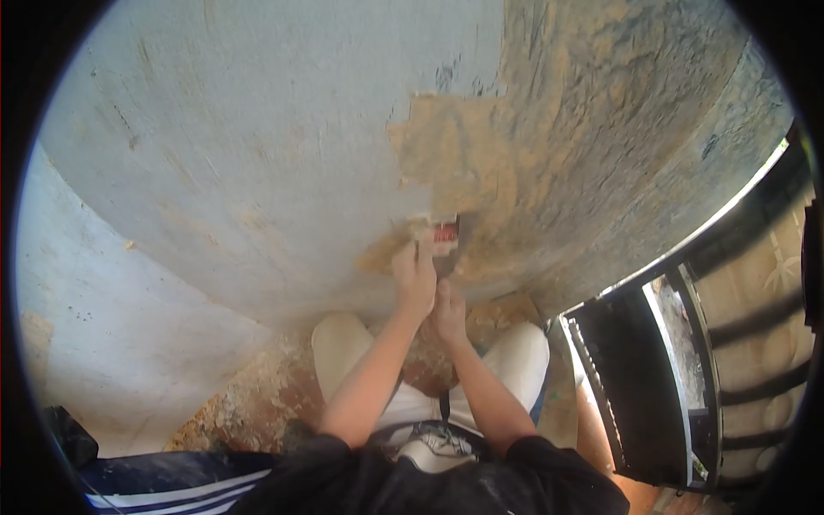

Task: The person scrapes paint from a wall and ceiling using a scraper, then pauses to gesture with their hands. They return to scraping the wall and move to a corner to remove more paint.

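In front of me is a wall (257, 112) with a grey-blue coat and a tan, rough patch (584, 129) where the coat is gone. A wide putty knife (445, 236), with red print on its blade, lies against the wall at the lower edge of this patch. My right hand (449, 311) is wrapped around its handle, which is mostly hidden. Just above and to the left, my left hand (417, 276) grips the tool near the blade, fingers pointing up along it. The two hands are close together, and slight blur softens the blade.
At the right stands a dark barred window or grille (644, 386). An adjoining pale wall (112, 283) meets this one at the left. Debris covers the floor (266, 390) beside my knees, and dark cloth with white stripes (180, 481) shows at lower left.
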`<state>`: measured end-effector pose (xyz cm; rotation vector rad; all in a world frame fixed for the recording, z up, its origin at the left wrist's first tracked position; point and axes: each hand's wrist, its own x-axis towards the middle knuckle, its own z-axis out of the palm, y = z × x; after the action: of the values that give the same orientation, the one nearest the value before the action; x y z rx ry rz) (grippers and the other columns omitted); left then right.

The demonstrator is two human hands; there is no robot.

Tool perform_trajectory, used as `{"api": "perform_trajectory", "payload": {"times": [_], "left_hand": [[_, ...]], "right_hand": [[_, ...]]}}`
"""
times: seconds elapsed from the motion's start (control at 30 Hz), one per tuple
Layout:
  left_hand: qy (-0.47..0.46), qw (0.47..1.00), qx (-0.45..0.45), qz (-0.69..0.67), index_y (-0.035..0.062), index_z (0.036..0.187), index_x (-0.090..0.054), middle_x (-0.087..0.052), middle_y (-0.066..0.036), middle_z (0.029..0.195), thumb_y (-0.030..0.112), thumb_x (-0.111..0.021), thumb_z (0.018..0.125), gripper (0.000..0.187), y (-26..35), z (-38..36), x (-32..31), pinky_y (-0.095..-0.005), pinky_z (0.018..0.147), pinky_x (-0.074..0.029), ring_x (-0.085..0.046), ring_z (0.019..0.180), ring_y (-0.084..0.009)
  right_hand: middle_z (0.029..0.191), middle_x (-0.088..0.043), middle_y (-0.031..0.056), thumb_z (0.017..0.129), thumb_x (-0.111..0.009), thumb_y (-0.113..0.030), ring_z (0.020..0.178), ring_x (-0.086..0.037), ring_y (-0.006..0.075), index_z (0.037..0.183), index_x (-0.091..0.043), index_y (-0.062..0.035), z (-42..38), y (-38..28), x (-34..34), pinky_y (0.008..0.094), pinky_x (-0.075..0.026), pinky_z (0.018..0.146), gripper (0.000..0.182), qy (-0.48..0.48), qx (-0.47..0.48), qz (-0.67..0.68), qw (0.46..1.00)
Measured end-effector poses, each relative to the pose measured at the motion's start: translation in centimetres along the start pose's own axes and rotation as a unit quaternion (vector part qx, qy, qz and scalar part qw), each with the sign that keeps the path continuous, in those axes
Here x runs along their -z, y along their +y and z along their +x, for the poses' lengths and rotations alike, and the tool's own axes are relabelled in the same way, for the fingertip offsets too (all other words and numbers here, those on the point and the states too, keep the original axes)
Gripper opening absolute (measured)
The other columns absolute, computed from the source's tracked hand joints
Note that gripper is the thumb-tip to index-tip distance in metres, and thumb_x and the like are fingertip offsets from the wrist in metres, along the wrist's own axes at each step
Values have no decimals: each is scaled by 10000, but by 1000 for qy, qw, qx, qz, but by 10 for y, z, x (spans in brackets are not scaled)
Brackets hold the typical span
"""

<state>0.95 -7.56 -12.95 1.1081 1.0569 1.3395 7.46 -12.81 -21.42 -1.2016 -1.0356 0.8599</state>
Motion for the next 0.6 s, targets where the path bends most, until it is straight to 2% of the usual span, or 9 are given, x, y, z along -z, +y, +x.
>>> {"api": "perform_trajectory", "payload": {"times": [0.1, 0.2, 0.27, 0.3, 0.37, 0.4, 0.47, 0.5, 0.6], "left_hand": [[-22, 997, -21, -74, -64, 1030, -646, -706, -130, 854, 289, -485, 1005, 389, 14, 5, -3, -294, 662, -505, -650, 657, -172], [-14, 988, 61, -142, -73, 1061, -639, -704, -126, 850, 277, -494, 1002, 384, 7, -6, -4, -289, 676, -497, -646, 674, -168], [-6, 997, -22, -80, -77, 1035, -589, -683, -162, 871, 259, -475, 1015, 356, 26, 11, -10, -313, 516, -531, -647, 602, -203], [-4, 997, -22, -77, -77, 1035, -589, -683, -162, 871, 259, -475, 1015, 356, 21, 13, -6, -313, 516, -531, -647, 602, -203], [-31, 999, -31, 18, -69, 1039, -580, -672, -159, 858, 230, -477, 1013, 317, 11, 25, -2, -317, 500, -531, -658, 626, -210], [-36, 998, -39, 18, -69, 1039, -580, -672, -159, 858, 230, -477, 1013, 317, 12, 21, -3, -317, 500, -531, -658, 626, -210], [-19, 991, 21, -129, -67, 1026, -581, -660, -155, 841, 241, -480, 1012, 324, 10, -6, -5, -317, 500, -531, -660, 614, -221], [-31, 989, 34, -140, -59, 1001, -579, -653, -148, 828, 249, -488, 1010, 322, 20, -7, -7, -315, 501, -531, -659, 605, -228], [3, 998, -11, -64, -66, 966, -618, -659, -102, 802, 223, -508, 998, 310, 22, 7, -10, -306, 553, -474, -587, 601, -160]], "right_hand": [[564, -426, 30, 1027, -378, -404, 577, -387, 153, 716, -479, -18, 9, -5, -5, 341, -352, 551, 506, -22, -21, 21, 999], [563, -437, 31, 1030, -372, -410, 557, -393, 141, 732, -493, -22, -6, -4, -5, 327, -352, 531, 505, -32, -94, 46, 994], [565, -445, 14, 1029, -368, -436, 504, -413, 109, 734, -501, -36, 16, -26, -13, 291, -354, 477, 515, 30, 98, -27, 994], [565, -445, 14, 1029, -368, -436, 504, -413, 109, 734, -501, -36, 14, -34, -14, 291, -354, 477, 515, 29, 96, -24, 995], [569, -447, -4, 1025, -371, -456, 467, -420, 86, 746, -512, -48, 17, -50, -13, 268, -340, 435, 513, -14, -9, 82, 996], [569, -447, -4, 1025, -371, -456, 467, -420, 86, 746, -512, -48, 13, -46, -13, 268, -340, 435, 513, -11, -1, 84, 996], [568, -445, -11, 1023, -381, -455, 468, -422, 87, 757, -516, -50, -14, -31, -6, 267, -340, 433, 503, -10, -17, 36, 999], [565, -444, -12, 1022, -380, -458, 465, -414, 80, 766, -520, -55, -16, -46, -5, 262, -328, 427, 497, -22, -129, 87, 987], [656, -502, 1, 1028, -333, -472, 574, -441, 72, 847, -559, -33, -2, -46, 0, 255, -361, 499, 526, -48, -81, 59, 994]]}}
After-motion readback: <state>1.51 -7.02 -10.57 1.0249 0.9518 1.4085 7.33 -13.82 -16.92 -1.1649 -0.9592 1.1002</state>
